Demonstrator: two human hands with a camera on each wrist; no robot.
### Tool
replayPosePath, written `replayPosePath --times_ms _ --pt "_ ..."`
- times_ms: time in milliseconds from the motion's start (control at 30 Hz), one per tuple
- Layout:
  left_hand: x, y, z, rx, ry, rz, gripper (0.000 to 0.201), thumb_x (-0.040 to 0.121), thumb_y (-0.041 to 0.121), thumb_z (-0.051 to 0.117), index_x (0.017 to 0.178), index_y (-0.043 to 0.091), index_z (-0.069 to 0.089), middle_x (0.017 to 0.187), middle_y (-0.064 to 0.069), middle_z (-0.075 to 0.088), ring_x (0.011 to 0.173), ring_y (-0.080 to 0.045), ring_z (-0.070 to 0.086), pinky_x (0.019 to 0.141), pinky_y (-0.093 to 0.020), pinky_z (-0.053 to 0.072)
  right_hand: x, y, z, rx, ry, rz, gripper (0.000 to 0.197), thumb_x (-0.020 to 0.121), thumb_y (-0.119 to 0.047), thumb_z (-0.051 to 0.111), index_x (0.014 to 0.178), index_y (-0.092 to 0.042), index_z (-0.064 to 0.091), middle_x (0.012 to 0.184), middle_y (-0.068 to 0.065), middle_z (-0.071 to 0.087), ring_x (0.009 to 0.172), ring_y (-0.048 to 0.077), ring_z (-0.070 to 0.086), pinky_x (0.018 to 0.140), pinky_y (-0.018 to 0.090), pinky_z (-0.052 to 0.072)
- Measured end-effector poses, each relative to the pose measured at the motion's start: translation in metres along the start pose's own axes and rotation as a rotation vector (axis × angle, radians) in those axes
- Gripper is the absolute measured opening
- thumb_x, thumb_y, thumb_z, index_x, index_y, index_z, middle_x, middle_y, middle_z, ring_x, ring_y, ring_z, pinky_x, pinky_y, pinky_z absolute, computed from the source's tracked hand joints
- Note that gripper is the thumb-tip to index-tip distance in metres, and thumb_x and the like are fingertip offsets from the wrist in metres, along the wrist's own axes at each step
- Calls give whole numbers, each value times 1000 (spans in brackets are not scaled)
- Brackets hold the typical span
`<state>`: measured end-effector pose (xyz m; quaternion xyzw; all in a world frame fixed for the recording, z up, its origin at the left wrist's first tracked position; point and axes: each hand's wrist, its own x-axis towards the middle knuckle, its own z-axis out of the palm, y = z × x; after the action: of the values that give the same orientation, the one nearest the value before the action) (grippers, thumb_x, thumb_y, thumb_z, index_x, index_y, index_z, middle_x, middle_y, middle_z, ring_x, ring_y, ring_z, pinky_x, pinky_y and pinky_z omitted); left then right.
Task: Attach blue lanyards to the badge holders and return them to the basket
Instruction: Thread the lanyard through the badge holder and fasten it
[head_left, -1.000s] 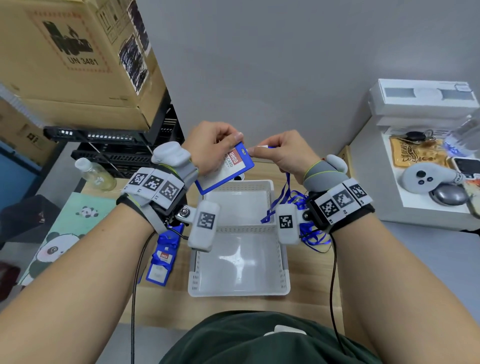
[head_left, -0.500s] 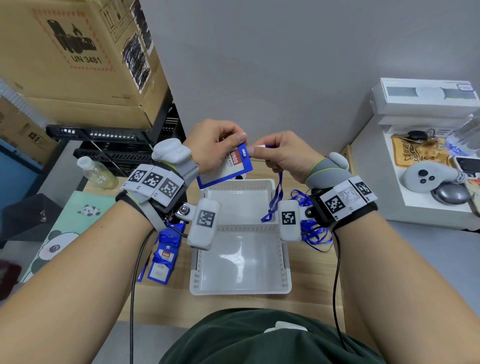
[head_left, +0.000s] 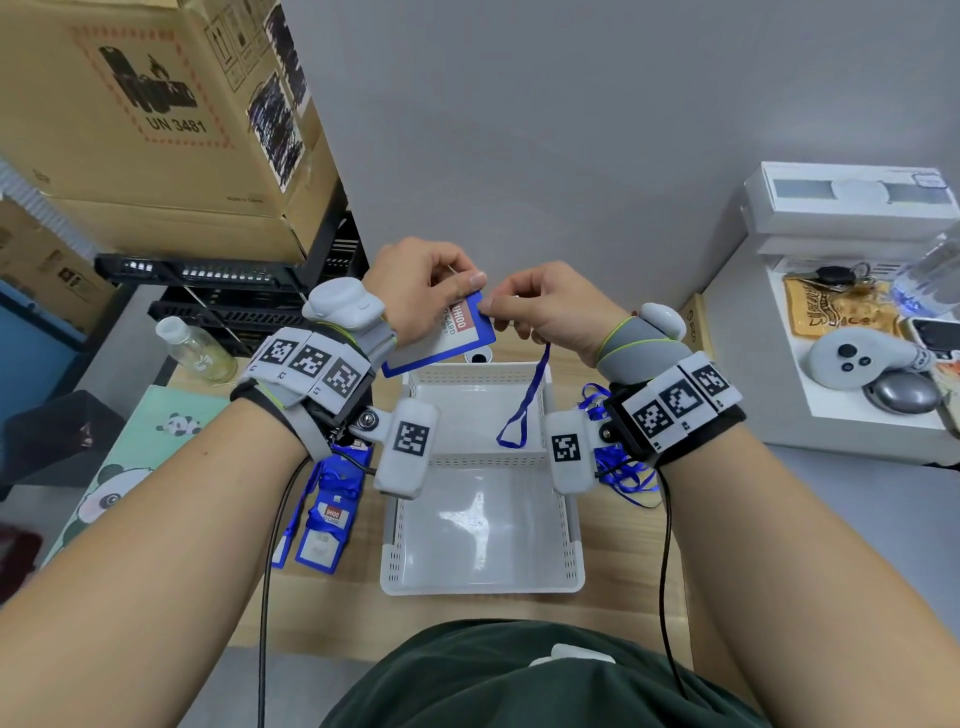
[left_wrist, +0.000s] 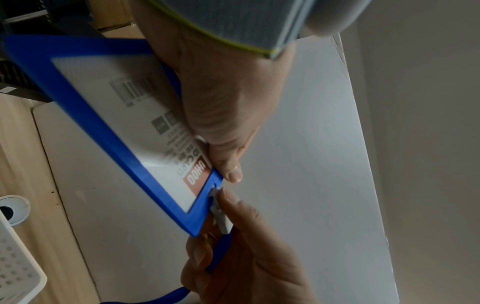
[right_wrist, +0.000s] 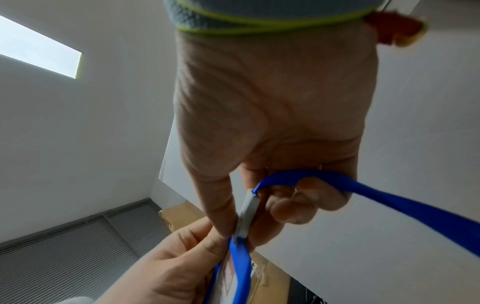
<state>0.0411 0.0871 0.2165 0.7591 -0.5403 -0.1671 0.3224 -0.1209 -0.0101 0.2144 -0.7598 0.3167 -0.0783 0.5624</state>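
Tilting down-left, badge holder meets lanyard clip.

White basket open-topped below both hands, badge holders left of it, lanyards right — wall close behind.

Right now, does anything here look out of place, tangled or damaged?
Nothing stands out. The left hand holds the badge holder, the right hand pinches the lanyard clip at its slot, above the basket.
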Motion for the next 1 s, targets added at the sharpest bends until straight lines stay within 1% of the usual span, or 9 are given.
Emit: replayPosePath --times_ms 200,333,400,500,633,733,800,900,1000 --pt "0 -6 0 4 -17 -27 21 90 45 61 84 27 69 73 11 70 69 -1 65 62 -21 45 2 7 -6 -22 -61 1 17 90 -25 67 84 -10 72 71 -2 68 61 11 51 58 24 41" --pt "-2 -5 1 20 -38 -26 27 94 46 53 86 25 68 75 9 70 70 -3 64 63 -23 47 5 9 -8 -27 -60 -26 18 94 -20 63 93 -3 69 71 1 65 59 9 51 65 25 44" --pt "-3 -5 1 61 -78 -36 34 97 47 46 82 24 66 74 9 67 68 -4 61 61 -23 43 6 7 -10 -30 -60 -42 17 96 -18 60 89 -5 68 72 2 64 58 7 51 65 24 44" --pt "-4 -6 1 76 -132 -49 40 99 48 41 72 24 57 68 7 62 62 -9 56 57 -24 40 7 3 -12 95 -54 -23 22 98 -12 52 80 -8 64 68 4 60 57 10 50 62 20 44" --pt "-4 -5 -1 74 -115 -32 40 100 45 40 68 24 52 67 6 60 62 -11 55 58 -27 41 6 -2 -11 134 -56 -3 29 100 -14 44 77 -7 59 62 2 61 55 13 50 61 21 44" --pt "-3 -3 -3 90 -122 -28 38 100 44 41 68 25 51 68 8 60 63 -11 56 59 -26 40 8 0 -12 117 -52 7 29 99 -19 48 76 -6 61 66 5 61 59 15 50 65 24 44" --pt "-2 -3 -4 103 -130 -34 38 100 45 40 69 24 50 69 7 61 65 -10 57 59 -26 41 9 3 -13 71 -77 -21 22 97 -17 55 79 -6 64 70 5 62 63 15 50 67 25 44" --pt "-2 -1 -2 97 -138 -48 38 100 46 39 70 24 49 69 8 60 63 -6 57 56 -22 39 11 9 -14 50 -85 -72 17 96 -15 57 83 -7 65 71 4 61 66 15 50 71 28 43" --pt "-2 0 0 58 -138 -75 39 101 46 36 75 21 52 71 7 61 64 -7 57 57 -22 40 11 9 -14 80 -46 -106 19 95 -15 57 78 -8 64 68 4 59 64 15 48 68 27 42"
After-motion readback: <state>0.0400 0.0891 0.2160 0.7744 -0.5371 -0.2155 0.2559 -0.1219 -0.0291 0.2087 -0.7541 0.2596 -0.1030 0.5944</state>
